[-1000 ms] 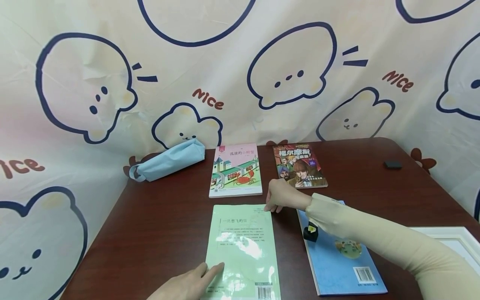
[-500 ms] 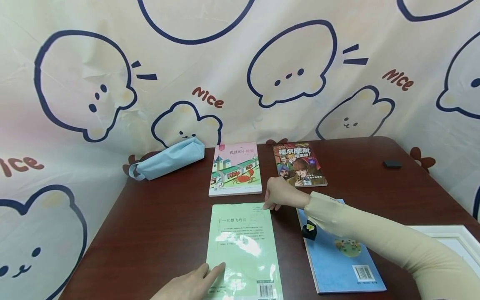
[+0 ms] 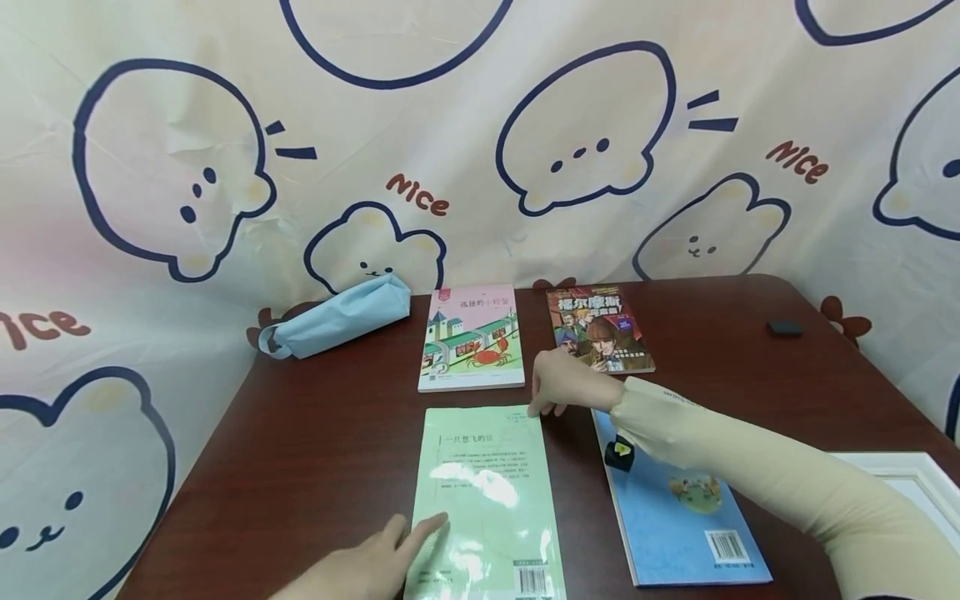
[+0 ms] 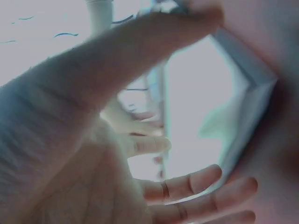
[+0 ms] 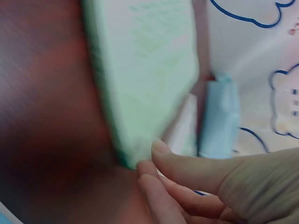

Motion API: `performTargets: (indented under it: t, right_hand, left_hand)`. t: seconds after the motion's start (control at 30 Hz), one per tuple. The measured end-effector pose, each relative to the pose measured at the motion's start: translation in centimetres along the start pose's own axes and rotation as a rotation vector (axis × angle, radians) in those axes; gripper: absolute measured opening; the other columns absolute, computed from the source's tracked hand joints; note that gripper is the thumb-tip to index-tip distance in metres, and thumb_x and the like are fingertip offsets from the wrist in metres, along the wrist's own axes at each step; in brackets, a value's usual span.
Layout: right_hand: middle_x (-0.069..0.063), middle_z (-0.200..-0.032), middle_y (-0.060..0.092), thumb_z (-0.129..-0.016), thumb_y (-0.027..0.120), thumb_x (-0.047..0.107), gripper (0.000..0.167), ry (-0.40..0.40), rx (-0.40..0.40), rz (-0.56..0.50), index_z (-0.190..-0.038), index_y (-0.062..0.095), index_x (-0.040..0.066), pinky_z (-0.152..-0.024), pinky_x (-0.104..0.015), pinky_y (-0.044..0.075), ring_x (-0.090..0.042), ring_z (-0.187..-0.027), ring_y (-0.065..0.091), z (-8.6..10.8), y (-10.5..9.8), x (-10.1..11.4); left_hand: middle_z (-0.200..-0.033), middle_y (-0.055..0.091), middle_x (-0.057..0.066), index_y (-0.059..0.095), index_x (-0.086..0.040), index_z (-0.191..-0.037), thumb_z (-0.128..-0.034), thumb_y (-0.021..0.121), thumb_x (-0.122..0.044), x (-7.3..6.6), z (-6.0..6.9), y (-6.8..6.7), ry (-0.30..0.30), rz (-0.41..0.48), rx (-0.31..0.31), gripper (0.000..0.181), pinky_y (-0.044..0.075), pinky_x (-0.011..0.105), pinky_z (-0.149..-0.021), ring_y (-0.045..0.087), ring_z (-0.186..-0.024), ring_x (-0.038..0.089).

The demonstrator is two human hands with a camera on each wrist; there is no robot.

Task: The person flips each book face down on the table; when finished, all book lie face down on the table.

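Observation:
In the head view a pale green book [image 3: 480, 500], printed with dark lettering and a barcode, lies on the dark brown table [image 3: 322, 467]. My right hand [image 3: 564, 382] pinches its far right corner between thumb and fingertips, also seen in the right wrist view, where the book [image 5: 149, 70] is blurred. By the book's lower left edge is my left hand [image 3: 375, 558], its thumb stretched over the cover. The left wrist view shows the left fingers [image 4: 187, 186] extended and apart, beside the glaring book [image 4: 196, 102]. Whether they touch it I cannot tell.
A pink book with a crab [image 3: 472, 337] and a comic-style book [image 3: 600, 333] lie at the back. A blue pouch [image 3: 337, 317] is at back left. On the right are a blue book [image 3: 686, 533], a white frame [image 3: 926, 475] and a small black object [image 3: 785, 329].
My left hand has shifted slightly up and left, its thumb rising a little over the green book. The right hand stays at the far right corner with hardly any movement.

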State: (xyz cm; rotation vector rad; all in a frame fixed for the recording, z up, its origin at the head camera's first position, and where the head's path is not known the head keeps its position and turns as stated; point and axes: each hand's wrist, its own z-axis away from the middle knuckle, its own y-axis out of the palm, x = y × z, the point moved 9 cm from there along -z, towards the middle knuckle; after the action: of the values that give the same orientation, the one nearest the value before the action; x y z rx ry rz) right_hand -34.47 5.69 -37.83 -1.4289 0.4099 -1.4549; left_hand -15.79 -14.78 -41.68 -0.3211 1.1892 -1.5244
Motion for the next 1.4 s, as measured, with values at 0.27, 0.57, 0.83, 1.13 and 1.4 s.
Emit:
performTargets:
  t: [0.27,0.57,0.83,1.13,1.4]
  right_hand:
    - [-0.004,-0.065,0.068,-0.092,0.066,0.031,0.032,0.087,-0.174,0.052,-0.072,0.072,0.008,-0.056,-0.028,0.048,-0.017,-0.057,0.062,-2.7,-8.4,-0.2]
    - [0.005,-0.048,0.041,-0.098,0.053,0.04,0.049,0.049,-0.226,0.31,-0.056,0.047,0.016,-0.05,-0.027,0.035,-0.012,-0.045,0.041,-10.9,-9.1,-3.5]
    - [-0.002,-0.066,0.053,-0.099,0.048,0.047,0.05,0.097,-0.225,0.35,-0.065,0.056,0.012,-0.061,-0.033,0.044,-0.02,-0.063,0.052,-14.5,-8.8,-5.1]
    - [-0.016,-0.12,0.062,-0.1,0.046,0.047,0.048,0.184,-0.234,0.226,-0.115,0.065,0.005,-0.084,-0.042,0.049,-0.029,-0.097,0.058,-17.0,-7.9,-5.6]
    - [-0.02,-0.129,0.058,-0.101,0.043,0.044,0.048,0.212,-0.259,0.175,-0.117,0.065,0.005,-0.092,-0.046,0.048,-0.032,-0.109,0.058,-17.9,-6.6,-5.0]
  left_hand:
    - [-0.13,0.047,0.008,0.017,-0.031,-0.151,-0.0785,0.073,-0.057,-0.3,-1.0,-13.2,-0.031,0.114,-0.338,0.095,0.054,0.031,-0.07,0.058,-0.104,0.02]
    - [-0.133,0.047,0.025,0.02,-0.003,-0.145,-0.0861,0.072,-0.039,5.4,-11.2,-14.5,-0.314,0.21,-0.469,0.087,0.049,0.053,-0.094,0.054,-0.108,0.033]
    - [-0.128,0.051,0.026,0.022,0.002,-0.146,-0.0808,0.079,-0.035,4.9,-13.6,-13.4,-0.345,0.116,-0.44,0.093,0.048,0.053,-0.091,0.055,-0.105,0.035]
    - [-0.118,0.053,0.026,0.034,-0.001,-0.141,-0.0773,0.083,-0.025,4.9,-13.7,-13.8,-0.311,-0.016,-0.52,0.084,0.052,0.047,-0.073,0.057,-0.094,0.034]
    - [-0.111,0.056,0.023,0.041,-0.004,-0.136,-0.0757,0.084,-0.024,5.2,-13.6,-13.7,-0.307,-0.018,-0.558,0.077,0.052,0.044,-0.068,0.058,-0.088,0.031]
